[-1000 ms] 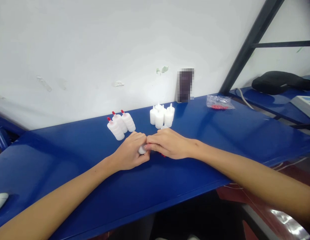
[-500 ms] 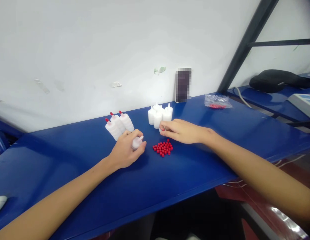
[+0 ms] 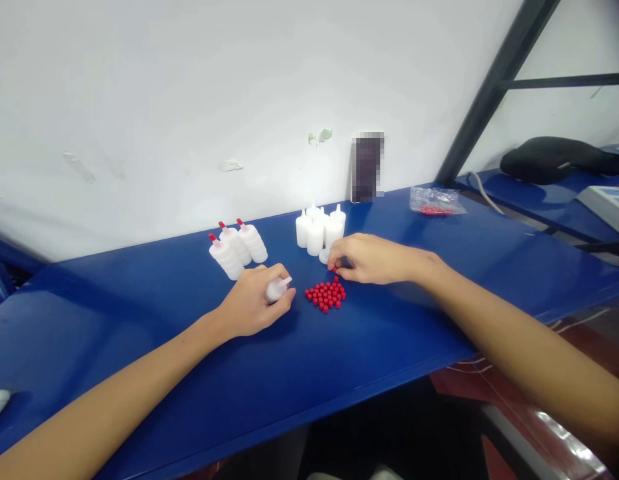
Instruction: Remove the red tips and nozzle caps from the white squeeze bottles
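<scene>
Presently, left hand [image 3: 253, 305] grips a bottle [image 3: 275, 290] left of the red caps [image 3: 326, 295]; right hand [image 3: 360, 259], fingers bent, sits behind them, hold unclear.

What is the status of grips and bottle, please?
Left grip: around white bottle, nozzle bare. Right grip: at one red cap, hold unclear. Between grips, possibly in the way: loose red caps.

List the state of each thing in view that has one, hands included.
Left hand, closed
Held bottle, tilted, uncapped
Right hand, fingertips at a red cap, grip unclear
Loose caps, clustered on the table
Left-side bottles, red-capped
Back bottles, upright, uncapped
Bag, lying on the table, red pieces inside
Phone, leaning on the wall
</scene>
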`<move>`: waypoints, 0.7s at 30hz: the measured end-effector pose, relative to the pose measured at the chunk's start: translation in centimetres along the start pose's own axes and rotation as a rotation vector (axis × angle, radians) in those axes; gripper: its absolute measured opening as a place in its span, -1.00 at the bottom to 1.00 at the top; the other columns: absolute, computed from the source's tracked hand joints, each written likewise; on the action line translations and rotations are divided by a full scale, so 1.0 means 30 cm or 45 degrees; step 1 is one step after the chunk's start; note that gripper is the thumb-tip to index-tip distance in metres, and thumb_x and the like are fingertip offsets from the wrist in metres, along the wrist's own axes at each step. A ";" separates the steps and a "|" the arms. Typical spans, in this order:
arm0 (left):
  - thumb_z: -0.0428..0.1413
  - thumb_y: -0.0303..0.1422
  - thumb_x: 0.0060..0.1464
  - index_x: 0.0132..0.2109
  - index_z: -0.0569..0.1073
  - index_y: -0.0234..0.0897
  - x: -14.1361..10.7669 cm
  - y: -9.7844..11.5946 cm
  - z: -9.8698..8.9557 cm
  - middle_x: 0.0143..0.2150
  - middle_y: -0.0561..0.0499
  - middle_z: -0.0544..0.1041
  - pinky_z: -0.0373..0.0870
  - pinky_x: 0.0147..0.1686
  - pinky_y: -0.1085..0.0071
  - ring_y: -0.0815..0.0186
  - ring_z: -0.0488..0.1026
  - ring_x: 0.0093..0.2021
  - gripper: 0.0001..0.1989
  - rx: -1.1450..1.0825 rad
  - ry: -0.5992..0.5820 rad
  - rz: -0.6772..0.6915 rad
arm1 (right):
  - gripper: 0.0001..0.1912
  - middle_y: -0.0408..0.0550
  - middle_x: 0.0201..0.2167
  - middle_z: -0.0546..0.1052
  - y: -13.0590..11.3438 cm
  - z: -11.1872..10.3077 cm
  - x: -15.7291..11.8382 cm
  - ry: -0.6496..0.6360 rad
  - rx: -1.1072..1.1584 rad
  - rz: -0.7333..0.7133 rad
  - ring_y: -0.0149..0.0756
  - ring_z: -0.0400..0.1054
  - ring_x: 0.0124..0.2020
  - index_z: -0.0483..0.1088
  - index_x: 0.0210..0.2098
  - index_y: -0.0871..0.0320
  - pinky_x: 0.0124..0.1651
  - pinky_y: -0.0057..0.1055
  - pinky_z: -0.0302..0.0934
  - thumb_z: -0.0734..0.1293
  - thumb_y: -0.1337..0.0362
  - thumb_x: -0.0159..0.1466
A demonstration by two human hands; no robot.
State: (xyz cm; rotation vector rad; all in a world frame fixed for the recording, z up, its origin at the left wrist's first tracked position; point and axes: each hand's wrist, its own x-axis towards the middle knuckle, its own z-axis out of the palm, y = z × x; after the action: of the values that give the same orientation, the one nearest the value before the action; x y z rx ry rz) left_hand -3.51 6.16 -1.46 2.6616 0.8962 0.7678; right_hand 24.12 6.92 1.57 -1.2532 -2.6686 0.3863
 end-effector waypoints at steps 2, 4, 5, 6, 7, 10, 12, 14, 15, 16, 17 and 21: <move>0.05 -0.28 0.21 -0.29 0.36 -0.26 -0.002 -0.004 0.001 -0.49 0.10 0.42 0.20 -0.42 0.41 0.36 0.29 -0.49 -0.84 0.017 -0.018 0.011 | -0.70 -0.05 -0.16 0.63 -0.008 -0.003 0.000 -0.026 0.037 -0.013 -0.31 0.47 -0.28 0.57 -0.11 0.16 -0.20 -0.40 0.26 0.32 0.44 0.19; 0.05 -0.28 0.22 -0.26 0.35 -0.26 -0.003 -0.008 0.002 -0.45 0.08 0.44 0.22 -0.38 0.39 0.34 0.31 -0.44 -0.85 0.028 -0.025 0.023 | -0.68 -0.04 -0.12 0.62 -0.016 -0.006 0.001 -0.049 0.077 -0.027 -0.32 0.46 -0.26 0.57 -0.11 0.17 -0.20 -0.42 0.27 0.31 0.48 0.18; 0.04 -0.28 0.23 -0.25 0.35 -0.26 -0.003 -0.009 0.002 -0.42 0.07 0.44 0.23 -0.35 0.37 0.33 0.31 -0.41 -0.86 0.034 -0.028 0.030 | -0.67 -0.03 -0.10 0.61 -0.021 -0.007 0.002 -0.058 0.097 -0.033 -0.32 0.47 -0.24 0.57 -0.12 0.18 -0.18 -0.42 0.28 0.30 0.49 0.18; 0.04 -0.27 0.24 -0.24 0.35 -0.25 -0.004 -0.011 0.002 -0.40 0.06 0.45 0.24 -0.32 0.36 0.31 0.31 -0.39 -0.85 0.041 -0.032 0.037 | -0.67 -0.02 -0.10 0.61 -0.025 -0.008 0.003 -0.066 0.118 -0.038 -0.31 0.47 -0.22 0.57 -0.12 0.18 -0.17 -0.42 0.29 0.29 0.51 0.18; 0.04 -0.26 0.24 -0.24 0.35 -0.25 -0.004 -0.012 0.001 -0.39 0.05 0.46 0.24 -0.29 0.34 0.30 0.30 -0.37 -0.85 0.053 -0.037 0.041 | -0.67 -0.02 -0.11 0.62 -0.029 -0.009 0.004 -0.075 0.139 -0.042 -0.31 0.47 -0.21 0.57 -0.13 0.19 -0.16 -0.43 0.29 0.28 0.52 0.18; 0.02 -0.23 0.25 -0.25 0.36 -0.24 -0.007 -0.013 0.001 -0.43 0.05 0.45 0.21 -0.26 0.29 0.27 0.22 -0.38 -0.82 0.111 -0.051 0.031 | -0.67 -0.03 -0.17 0.63 -0.041 -0.009 0.006 -0.105 0.206 -0.055 -0.34 0.46 -0.28 0.56 -0.14 0.20 -0.23 -0.46 0.28 0.27 0.54 0.18; 0.02 -0.21 0.24 -0.27 0.37 -0.24 -0.010 -0.015 0.003 -0.49 0.04 0.42 0.19 -0.29 0.29 0.25 0.18 -0.37 -0.80 0.137 -0.044 0.013 | -0.68 -0.04 -0.22 0.62 -0.044 -0.008 0.005 -0.114 0.244 -0.059 -0.38 0.43 -0.36 0.53 -0.13 0.20 -0.32 -0.48 0.25 0.27 0.53 0.18; 0.03 -0.21 0.21 -0.30 0.37 -0.24 -0.015 -0.017 0.005 -0.52 0.04 0.40 0.20 -0.32 0.30 0.23 0.18 -0.37 -0.79 0.134 -0.019 0.002 | -0.67 -0.07 -0.28 0.60 -0.043 -0.008 0.003 -0.121 0.278 -0.067 -0.41 0.40 -0.42 0.51 -0.11 0.20 -0.36 -0.49 0.22 0.27 0.52 0.18; 0.03 -0.21 0.20 -0.30 0.37 -0.24 -0.017 -0.019 0.006 -0.52 0.03 0.40 0.20 -0.33 0.31 0.23 0.19 -0.37 -0.80 0.122 -0.001 0.000 | -0.68 -0.08 -0.30 0.60 -0.041 -0.008 0.002 -0.116 0.290 -0.076 -0.42 0.38 -0.43 0.50 -0.11 0.20 -0.36 -0.49 0.20 0.27 0.52 0.18; 0.04 -0.22 0.19 -0.31 0.37 -0.24 -0.019 -0.020 0.007 -0.52 0.04 0.40 0.21 -0.34 0.32 0.24 0.20 -0.37 -0.81 0.102 0.016 0.001 | -0.69 -0.09 -0.31 0.59 -0.039 -0.007 0.001 -0.090 0.286 -0.087 -0.43 0.37 -0.44 0.50 -0.11 0.19 -0.37 -0.49 0.19 0.28 0.51 0.18; 0.05 -0.23 0.18 -0.31 0.37 -0.24 -0.020 -0.020 0.008 -0.51 0.04 0.41 0.21 -0.35 0.33 0.25 0.21 -0.38 -0.82 0.075 0.029 0.003 | -0.71 -0.10 -0.32 0.58 -0.038 -0.006 0.001 -0.040 0.262 -0.097 -0.43 0.37 -0.44 0.49 -0.12 0.18 -0.37 -0.49 0.17 0.29 0.49 0.19; 0.09 -0.29 0.16 -0.30 0.36 -0.25 -0.014 -0.014 0.008 -0.46 0.06 0.45 0.25 -0.33 0.35 0.30 0.29 -0.40 -0.87 -0.056 0.012 0.033 | -0.83 -0.15 -0.43 0.54 -0.061 0.009 0.000 0.295 0.135 -0.146 -0.42 0.31 -0.48 0.47 -0.14 0.17 -0.36 -0.45 0.09 0.27 0.30 0.32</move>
State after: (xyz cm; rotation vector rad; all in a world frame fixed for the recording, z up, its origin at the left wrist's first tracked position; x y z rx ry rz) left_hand -3.86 6.22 -1.98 2.6384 0.8393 0.7966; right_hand 22.73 5.75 1.87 -1.0405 -2.4752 0.3383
